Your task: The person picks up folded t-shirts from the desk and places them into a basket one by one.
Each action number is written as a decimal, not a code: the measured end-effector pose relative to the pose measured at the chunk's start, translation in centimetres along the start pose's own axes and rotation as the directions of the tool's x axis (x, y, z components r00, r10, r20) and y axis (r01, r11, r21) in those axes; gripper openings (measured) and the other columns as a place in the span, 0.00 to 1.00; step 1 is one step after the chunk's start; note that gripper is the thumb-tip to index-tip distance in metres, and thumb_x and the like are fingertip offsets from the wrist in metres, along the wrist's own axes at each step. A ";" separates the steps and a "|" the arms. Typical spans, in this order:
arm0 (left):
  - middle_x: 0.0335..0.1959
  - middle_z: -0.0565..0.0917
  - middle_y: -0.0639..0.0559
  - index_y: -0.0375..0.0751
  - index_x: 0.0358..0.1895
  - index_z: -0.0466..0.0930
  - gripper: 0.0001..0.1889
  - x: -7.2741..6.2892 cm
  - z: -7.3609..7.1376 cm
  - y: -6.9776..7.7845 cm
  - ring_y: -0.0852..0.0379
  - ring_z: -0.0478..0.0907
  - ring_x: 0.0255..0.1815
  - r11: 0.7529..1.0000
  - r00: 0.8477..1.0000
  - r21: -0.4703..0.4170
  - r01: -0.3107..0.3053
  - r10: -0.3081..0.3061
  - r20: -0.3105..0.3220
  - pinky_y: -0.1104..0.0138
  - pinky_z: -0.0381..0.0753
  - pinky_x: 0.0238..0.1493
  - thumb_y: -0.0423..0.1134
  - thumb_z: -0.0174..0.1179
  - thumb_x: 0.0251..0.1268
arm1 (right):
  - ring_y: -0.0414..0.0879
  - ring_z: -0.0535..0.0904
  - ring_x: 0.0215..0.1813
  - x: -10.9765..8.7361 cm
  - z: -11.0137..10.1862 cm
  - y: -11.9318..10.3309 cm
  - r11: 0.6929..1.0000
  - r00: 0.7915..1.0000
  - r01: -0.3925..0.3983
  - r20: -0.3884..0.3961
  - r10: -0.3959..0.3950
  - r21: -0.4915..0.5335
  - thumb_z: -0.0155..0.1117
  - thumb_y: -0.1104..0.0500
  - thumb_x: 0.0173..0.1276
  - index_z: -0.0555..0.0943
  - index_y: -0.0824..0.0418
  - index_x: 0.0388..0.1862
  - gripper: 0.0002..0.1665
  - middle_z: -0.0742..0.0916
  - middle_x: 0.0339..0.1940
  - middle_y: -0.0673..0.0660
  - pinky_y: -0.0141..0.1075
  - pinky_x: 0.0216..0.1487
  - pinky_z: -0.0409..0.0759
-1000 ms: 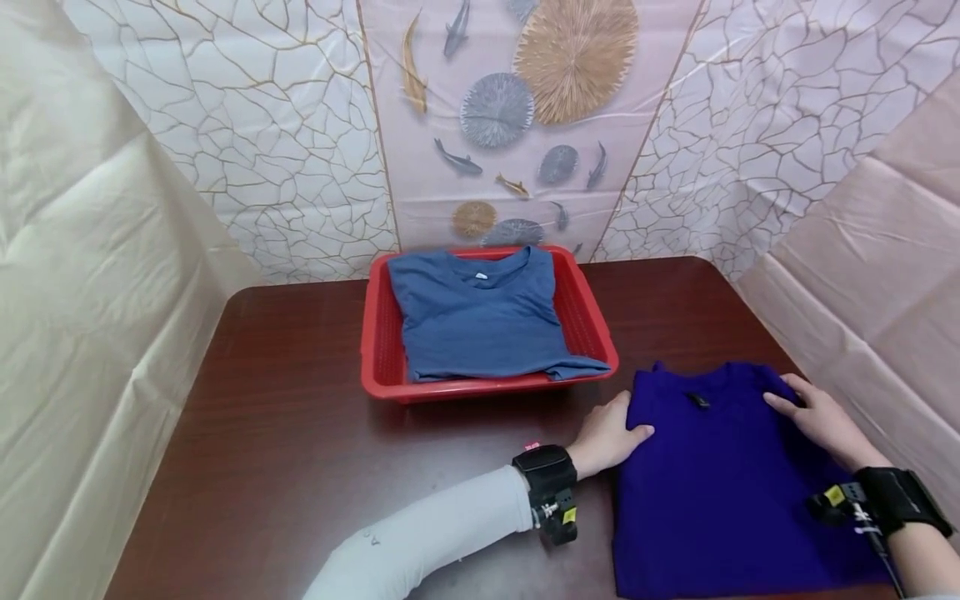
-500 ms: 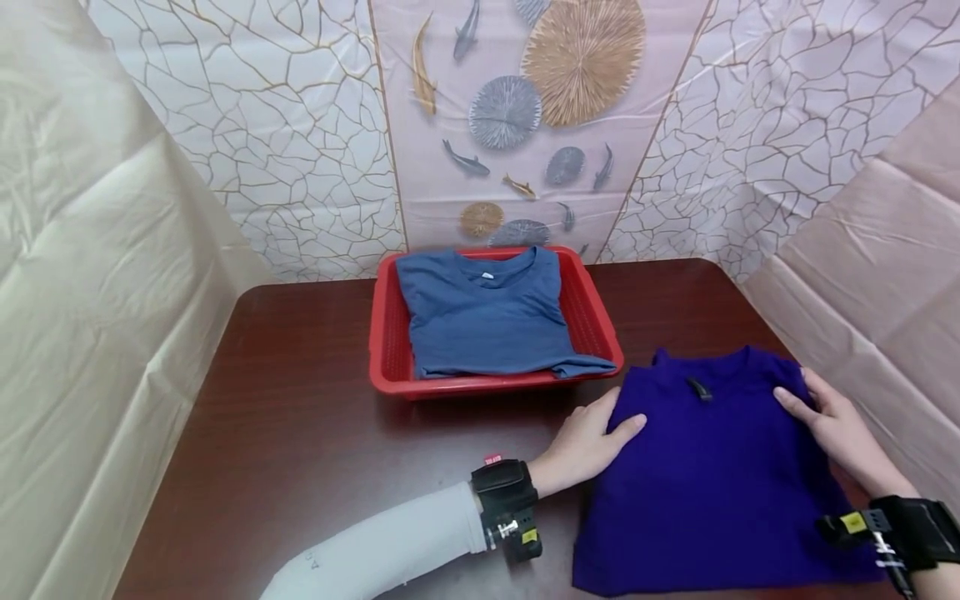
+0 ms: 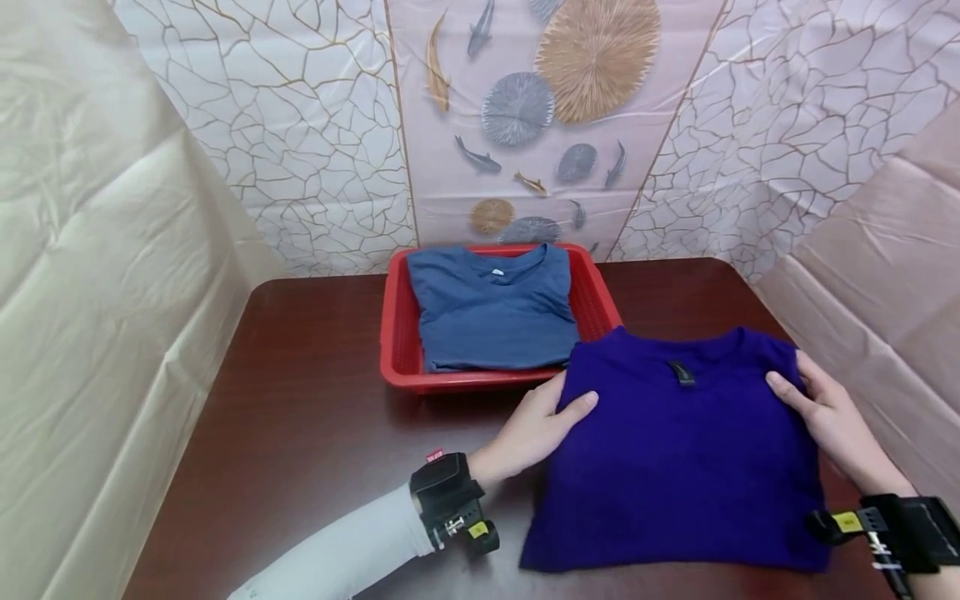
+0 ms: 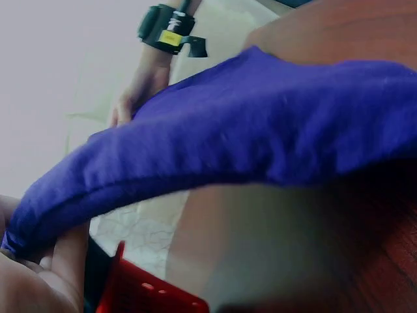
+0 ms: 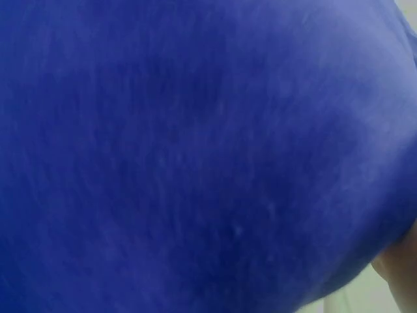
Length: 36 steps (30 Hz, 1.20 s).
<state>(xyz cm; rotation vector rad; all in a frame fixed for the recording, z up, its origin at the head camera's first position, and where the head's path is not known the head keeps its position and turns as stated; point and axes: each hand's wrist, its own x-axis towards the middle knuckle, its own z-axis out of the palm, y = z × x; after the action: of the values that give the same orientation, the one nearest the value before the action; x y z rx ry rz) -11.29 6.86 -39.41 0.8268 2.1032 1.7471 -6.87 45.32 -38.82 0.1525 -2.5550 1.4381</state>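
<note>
A folded purple shirt [image 3: 675, 450], dark label at its collar, hangs between my two hands at the right of the head view. My left hand [image 3: 528, 429] grips its left upper edge, thumb on top and fingers underneath. At the opposite edge my right hand [image 3: 836, 421] holds it the same way. In the left wrist view the shirt [image 4: 260, 130] sags as a thick fold with a gap beneath it, its corner in my left hand [image 4: 39, 280]. Purple cloth [image 5: 195, 156] fills nearly all of the right wrist view, and only a bit of the right hand [image 5: 401, 264] shows.
A red plastic basket [image 3: 397, 333] stands at the back middle of the dark wooden table [image 3: 315, 400], with a folded blue T-shirt [image 3: 498, 317] in it. The purple shirt's upper left corner overlaps the basket's front right corner. Draped cloth walls [image 3: 322, 125] surround the table.
Both hands have lifted the purple shirt and carried it left, toward the basket. Its upper left corner now covers the basket's near right corner. The head view has shifted slightly.
</note>
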 end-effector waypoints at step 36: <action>0.40 0.87 0.51 0.35 0.65 0.72 0.21 -0.5 -21.7 7.3 0.58 0.86 0.37 0.963 0.975 -0.196 0.184 -0.205 -0.091 0.64 0.85 0.38 0.47 0.51 0.80 | 0.36 0.74 0.55 15.6 7.7 -18.1 0.995 0.979 0.056 0.201 -0.039 -0.079 0.49 0.46 0.82 0.64 0.59 0.77 0.31 0.75 0.68 0.61 0.25 0.50 0.71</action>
<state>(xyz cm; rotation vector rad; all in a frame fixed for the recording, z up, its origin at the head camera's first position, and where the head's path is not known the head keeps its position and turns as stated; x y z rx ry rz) -21.17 -10.07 -27.54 0.4644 1.9720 1.8834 -19.59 29.50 -24.11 0.3585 -2.7445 1.3579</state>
